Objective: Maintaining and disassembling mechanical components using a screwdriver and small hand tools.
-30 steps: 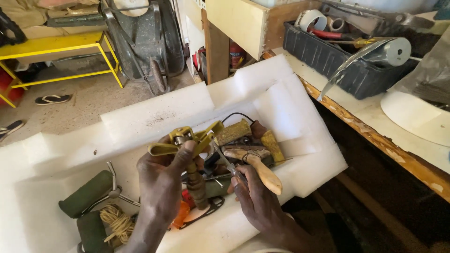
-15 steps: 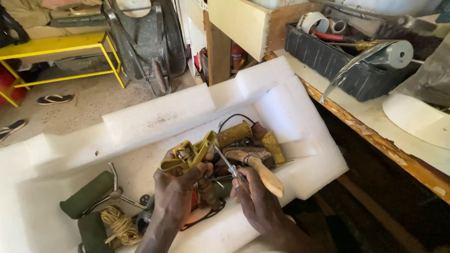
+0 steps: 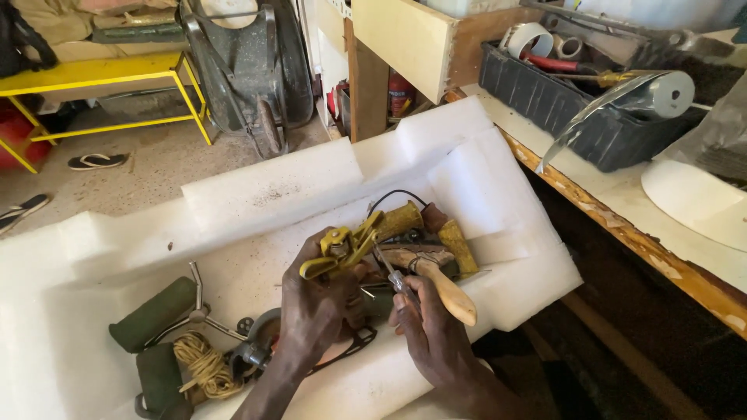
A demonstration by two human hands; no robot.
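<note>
My left hand [image 3: 315, 307] grips a yellow metal tool [image 3: 340, 247] over a white foam tray [image 3: 264, 190]. My right hand [image 3: 429, 330] holds a wooden-handled screwdriver [image 3: 436, 286], its thin shaft pointing up-left toward the yellow tool. Just behind lie several worn tools with yellow and brown handles [image 3: 436, 227] and a black cable [image 3: 389, 196]. Both hands sit close together above the tray's middle.
The tray's left end holds dark green rollers [image 3: 152, 313], a coil of rope [image 3: 204, 365] and a metal wire frame [image 3: 198, 307]. To the right runs a workbench [image 3: 615, 204] with a black bin of tools [image 3: 560, 93]. A yellow metal bench [image 3: 93, 74] and sandals [image 3: 95, 161] stand on the floor behind.
My left hand has drawn the yellow tool slightly right and up, nearer the screwdriver tip. The right hand has hardly moved.
</note>
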